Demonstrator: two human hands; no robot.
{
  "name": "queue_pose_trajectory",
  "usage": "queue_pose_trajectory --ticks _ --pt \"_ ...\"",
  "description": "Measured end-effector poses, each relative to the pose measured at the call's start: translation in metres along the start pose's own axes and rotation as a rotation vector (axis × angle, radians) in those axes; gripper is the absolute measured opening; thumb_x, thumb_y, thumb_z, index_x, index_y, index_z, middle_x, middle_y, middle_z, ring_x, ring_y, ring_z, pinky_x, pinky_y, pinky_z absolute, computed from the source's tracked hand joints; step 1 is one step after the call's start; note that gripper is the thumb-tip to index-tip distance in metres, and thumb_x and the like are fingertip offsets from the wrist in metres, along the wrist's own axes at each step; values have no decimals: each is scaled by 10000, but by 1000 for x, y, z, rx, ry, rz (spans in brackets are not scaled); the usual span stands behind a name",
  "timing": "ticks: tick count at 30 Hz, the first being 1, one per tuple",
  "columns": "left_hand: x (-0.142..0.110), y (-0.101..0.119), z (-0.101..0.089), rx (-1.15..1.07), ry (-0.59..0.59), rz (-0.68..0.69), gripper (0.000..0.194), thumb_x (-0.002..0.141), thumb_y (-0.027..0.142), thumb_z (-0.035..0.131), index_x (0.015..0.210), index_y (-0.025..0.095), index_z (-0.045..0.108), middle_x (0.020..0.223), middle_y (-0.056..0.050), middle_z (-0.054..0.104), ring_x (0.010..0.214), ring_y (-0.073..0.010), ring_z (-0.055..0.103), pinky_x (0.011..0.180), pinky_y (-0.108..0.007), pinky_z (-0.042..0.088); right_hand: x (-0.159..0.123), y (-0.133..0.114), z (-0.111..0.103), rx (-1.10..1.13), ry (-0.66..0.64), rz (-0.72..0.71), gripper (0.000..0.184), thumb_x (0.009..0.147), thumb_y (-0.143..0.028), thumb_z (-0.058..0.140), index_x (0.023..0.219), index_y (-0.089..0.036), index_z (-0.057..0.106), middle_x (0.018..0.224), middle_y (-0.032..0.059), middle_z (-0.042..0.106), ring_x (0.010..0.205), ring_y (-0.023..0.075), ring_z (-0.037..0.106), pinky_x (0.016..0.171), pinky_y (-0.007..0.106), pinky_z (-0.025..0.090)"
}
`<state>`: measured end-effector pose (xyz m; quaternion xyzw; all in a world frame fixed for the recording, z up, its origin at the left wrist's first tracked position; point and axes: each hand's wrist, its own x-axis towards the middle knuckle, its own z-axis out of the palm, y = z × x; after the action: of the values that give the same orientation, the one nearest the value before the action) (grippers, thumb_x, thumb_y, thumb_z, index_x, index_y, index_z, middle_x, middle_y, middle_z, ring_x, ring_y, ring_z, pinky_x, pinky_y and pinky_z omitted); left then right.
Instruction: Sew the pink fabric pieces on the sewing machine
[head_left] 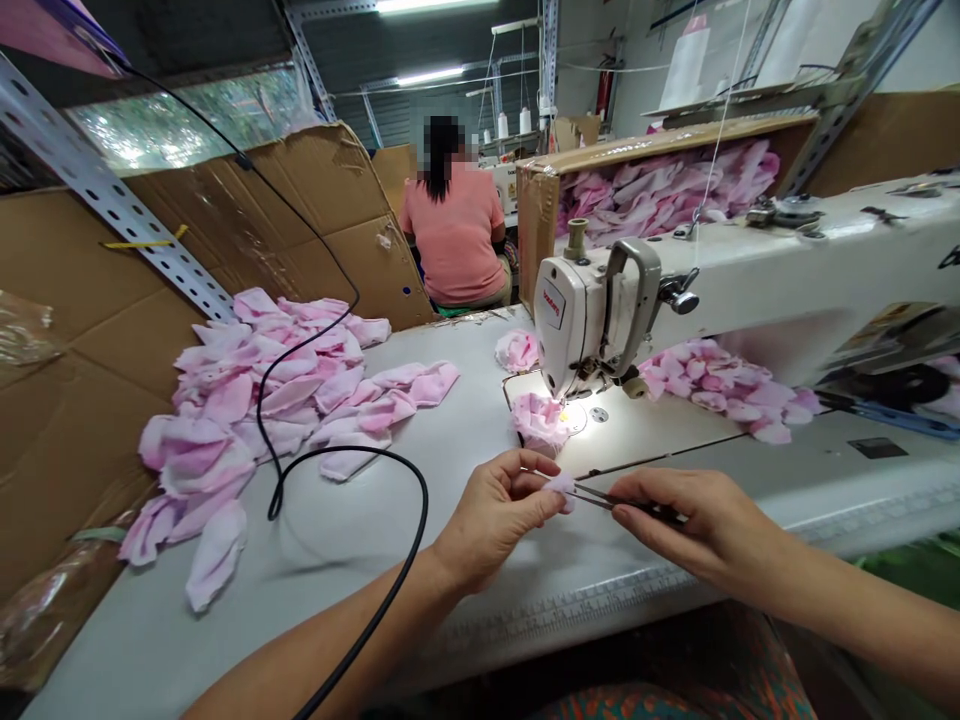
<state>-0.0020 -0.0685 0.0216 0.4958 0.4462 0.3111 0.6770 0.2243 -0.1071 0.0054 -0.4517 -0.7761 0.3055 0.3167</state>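
Beneath the fingers (pixel 534 508) lay a pale table (pixel 457 430), a seated co-worker (pixel 454 235) beyond. The left hand (pixel 487 515) pinched pink fabric (pixel 561 487) at its fingertips; the right hand (pixel 701 515) held tweezers (pixel 600 496), seemingly touching it.

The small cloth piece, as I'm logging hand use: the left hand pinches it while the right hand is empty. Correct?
The right hand isn't empty: the head view shows it holding tweezers. The left hand does pinch the small cloth piece.
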Motion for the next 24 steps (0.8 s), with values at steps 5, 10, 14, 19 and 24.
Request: queue_pose_trajectory --ticks 5,10,14,19,24 --pt "-3 2 -1 44 -37 6 370 711 331 792 961 137 600 747 -34 670 663 -101 564 604 -197 372 1 1 4 1 -5 -4 200 999 -288 476 887 -207 621 715 -31 555 621 96 474 568 207 354" --pt "-4 3 -4 190 -115 111 291 817 407 699 875 128 638 788 -40 642 734 -123 566 630 -208 387 1 1 6 8 -22 -21 237 1008 -273 458 831 -193 592 696 -30 521 616 90 457 560 201 334" --pt "-4 1 -6 425 -92 223 300 870 418 629 836 128 695 737 -20 597 687 -105 473 627 -219 352 0 -1 6 7 -14 -44 216 1004 -263 465 845 -193 595 703 -32 520 620 86 459 575 196 340" --pt "-5 2 -5 464 -100 224 299 878 395 603 833 122 717 734 -31 608 685 -115 471 627 -230 347 -1 0 8 27 2 -60 174 999 -243 473 890 -195 600 715 -36 530 623 78 468 572 186 343" --pt "-3 3 -3 436 -123 224 298 868 382 603 826 113 724 686 -21 572 630 -98 443 591 -214 344 -3 5 10 30 28 -108 125 1004 -227 484 961 -207 599 778 -34 559 664 75 487 619 184 358"
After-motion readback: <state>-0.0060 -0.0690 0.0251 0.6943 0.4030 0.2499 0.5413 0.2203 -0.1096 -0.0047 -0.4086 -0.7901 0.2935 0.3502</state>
